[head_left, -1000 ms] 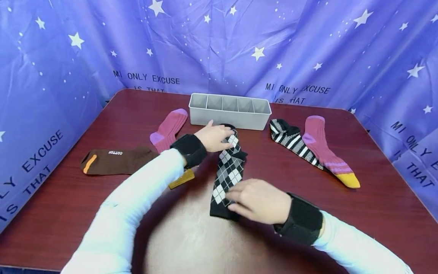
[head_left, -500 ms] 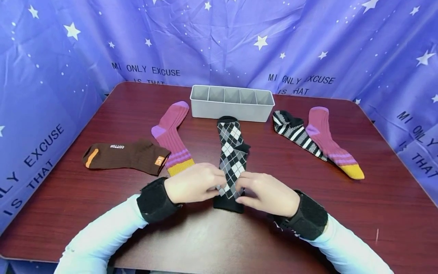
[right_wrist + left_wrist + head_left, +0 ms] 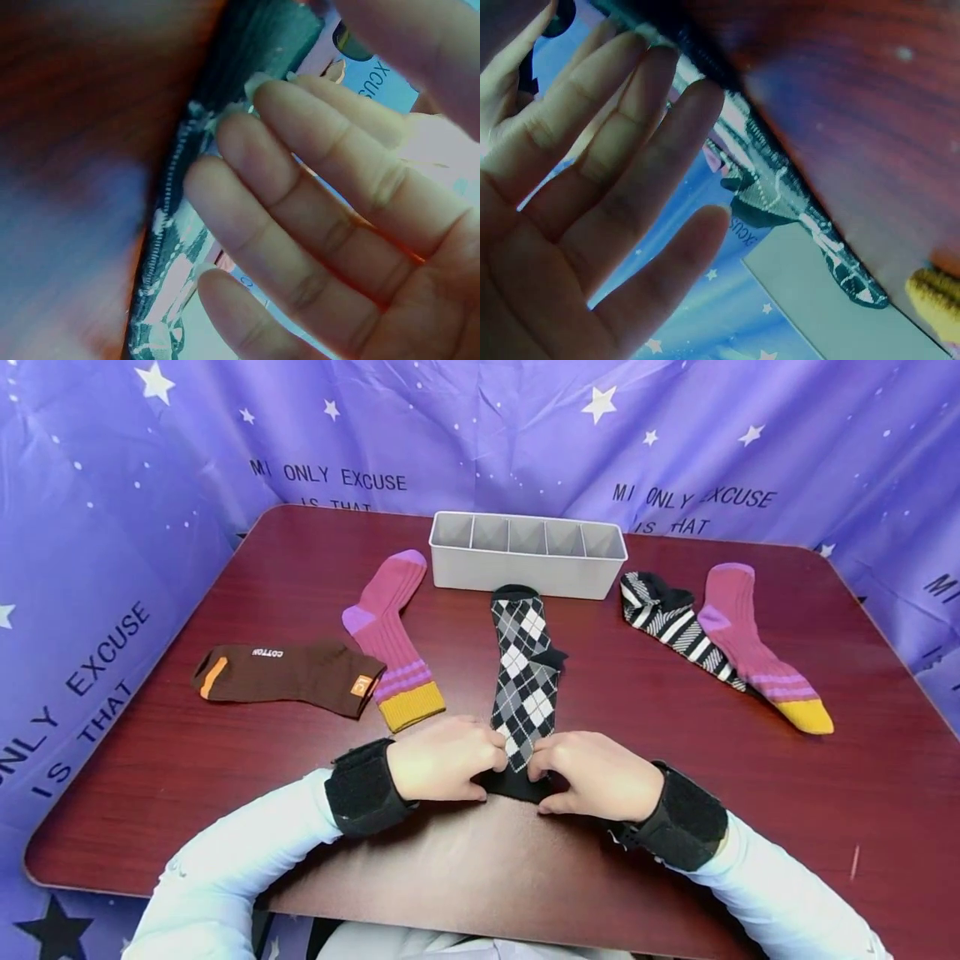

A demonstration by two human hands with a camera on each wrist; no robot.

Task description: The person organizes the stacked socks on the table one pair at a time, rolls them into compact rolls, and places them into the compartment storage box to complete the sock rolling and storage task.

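Observation:
A black, grey and white argyle sock (image 3: 525,693) lies flat in the middle of the table, its black cuff toward the person. The left hand (image 3: 448,758) touches the cuff's left side with its fingertips; in the left wrist view its fingers (image 3: 641,150) look fairly straight. On the other side, the right hand (image 3: 598,775) rests its fingertips on the cuff's right part, thumb apart from the fingers (image 3: 300,180). Seen edge-on in both wrist views, the sock (image 3: 169,247) stays low on the tabletop. Parts of the cuff are hidden beneath the fingers.
A grey box with several compartments (image 3: 525,568) stands behind the argyle sock. To the left lie a brown sock (image 3: 300,677) and a pink sock with yellow cuff (image 3: 393,647). At right, another pink sock (image 3: 738,618) overlaps a black-and-white striped sock (image 3: 678,631).
The left hand has come back from the sock's toe end to its cuff. Both hands have slid nearer the cuff's edge. The head view has tilted downward.

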